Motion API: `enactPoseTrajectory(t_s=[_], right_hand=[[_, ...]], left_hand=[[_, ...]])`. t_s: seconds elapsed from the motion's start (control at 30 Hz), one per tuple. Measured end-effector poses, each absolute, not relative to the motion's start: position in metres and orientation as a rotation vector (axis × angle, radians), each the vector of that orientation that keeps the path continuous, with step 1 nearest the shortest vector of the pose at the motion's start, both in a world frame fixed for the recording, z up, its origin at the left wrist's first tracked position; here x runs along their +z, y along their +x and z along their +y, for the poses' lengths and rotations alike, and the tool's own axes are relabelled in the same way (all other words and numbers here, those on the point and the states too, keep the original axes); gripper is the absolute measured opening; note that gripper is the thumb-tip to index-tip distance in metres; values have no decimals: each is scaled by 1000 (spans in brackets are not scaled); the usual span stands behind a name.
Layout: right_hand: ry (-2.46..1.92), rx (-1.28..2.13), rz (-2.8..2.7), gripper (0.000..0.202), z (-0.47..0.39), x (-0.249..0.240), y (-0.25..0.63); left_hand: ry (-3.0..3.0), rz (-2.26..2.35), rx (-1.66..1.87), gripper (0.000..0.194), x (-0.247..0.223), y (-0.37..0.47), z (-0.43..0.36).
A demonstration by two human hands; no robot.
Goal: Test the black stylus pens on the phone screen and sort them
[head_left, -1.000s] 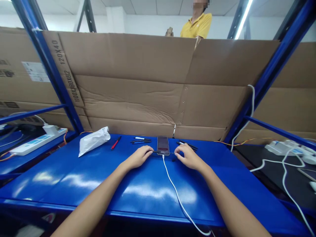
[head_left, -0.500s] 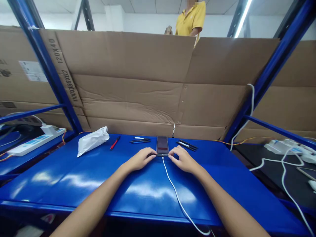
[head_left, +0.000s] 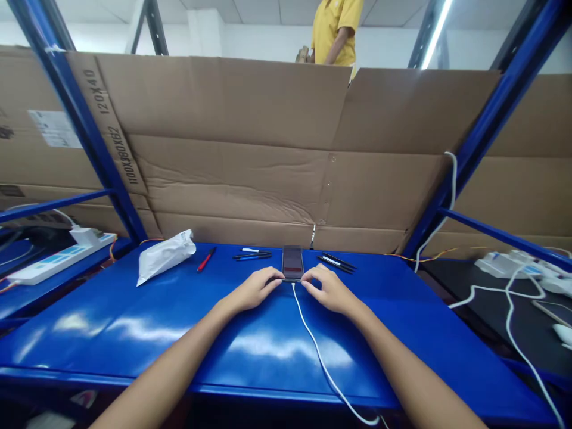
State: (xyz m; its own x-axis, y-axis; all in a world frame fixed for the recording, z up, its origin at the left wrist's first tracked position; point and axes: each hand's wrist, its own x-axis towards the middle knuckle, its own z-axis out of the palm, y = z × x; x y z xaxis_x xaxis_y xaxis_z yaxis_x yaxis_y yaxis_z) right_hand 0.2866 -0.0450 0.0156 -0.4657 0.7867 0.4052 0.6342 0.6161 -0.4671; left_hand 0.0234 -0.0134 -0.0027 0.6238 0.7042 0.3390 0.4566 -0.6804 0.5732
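- White power strip point(head_left: 62, 260), beyond the worktop point(head_left: 111, 345), far to the left of the phone point(head_left: 293, 261);
- white pouch point(head_left: 164, 256), left of the phone and well apart from it; red pen point(head_left: 206, 261), between pouch and phone;
- loose pens point(head_left: 252, 258), one of them blue, near the phone on its left; these lie out of either hand;
- left hand point(head_left: 259, 287), just left of the phone's near edge; thumb and fingers pinch one end of what looks like a dark pen point(head_left: 292, 280);
- that dark pen, crosswise at the phone's near edge; judged by the grip, work on it is under way, with the pen not yet put down; it appears as one line between the hands, but whether its parts are fully joined, and so how much is left, I cannot tell;
- white cable point(head_left: 318, 357), running from the phone's near edge towards the front;
- right hand point(head_left: 325, 288), just right of the phone's near edge; fingertips pinch the pen's other end;
- black pens point(head_left: 335, 264), right of the phone, behind the right hand, also unheld
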Motion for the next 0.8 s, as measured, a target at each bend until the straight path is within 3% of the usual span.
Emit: enactPoseTrajectory(t_s=[0.37,0.63,0.8], right_hand=[[-1103,371,-2260,10,-46,13,285],[-1211,240,-2377,20,-33,5,307],[-1241,251,-2440,10,-30,3,311]], left_hand=[[2427,891,777,30,-5,25,-14],[2433,953,766,30,-3,23,-14],[2447,950,747,29,-2,24,-14]])
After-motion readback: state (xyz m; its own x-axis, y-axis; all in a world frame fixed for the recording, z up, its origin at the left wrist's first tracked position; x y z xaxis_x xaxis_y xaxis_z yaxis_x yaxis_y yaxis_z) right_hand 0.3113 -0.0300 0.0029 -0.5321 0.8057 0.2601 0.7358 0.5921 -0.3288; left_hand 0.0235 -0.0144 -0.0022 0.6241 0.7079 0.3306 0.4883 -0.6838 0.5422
